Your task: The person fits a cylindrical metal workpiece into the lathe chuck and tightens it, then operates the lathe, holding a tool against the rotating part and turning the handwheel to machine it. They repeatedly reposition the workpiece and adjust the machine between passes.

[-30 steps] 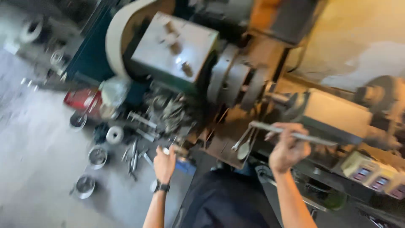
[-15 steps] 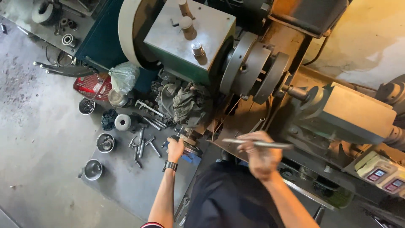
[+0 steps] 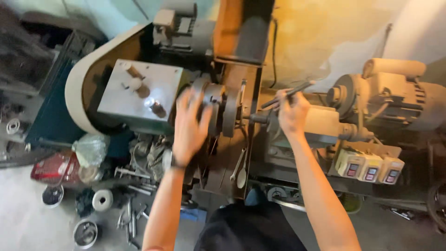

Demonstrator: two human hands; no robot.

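Observation:
I look down on a worn metal lathe. My left hand [image 3: 189, 124] lies spread over the round grey chuck [image 3: 218, 108], fingers apart, a dark watch on its wrist. My right hand [image 3: 291, 111] grips a thin dark metal rod [image 3: 289, 94] that slants up to the right, held just right of the chuck near the short spindle stub [image 3: 258, 119]. The grey headstock box [image 3: 139, 95] with its knobs sits left of my left hand.
A motor with a grinding wheel [image 3: 390, 93] stands at the right, above a row of switch boxes [image 3: 369, 167]. Wrenches [image 3: 239, 167] hang under the chuck. Loose tools, cups, a white roll [image 3: 102, 200] and a red package [image 3: 51, 167] litter the floor at left.
My left hand has risen from the tools low down onto the chuck. My right hand has carried the rod up and right, close to the spindle. The camera has moved nearer.

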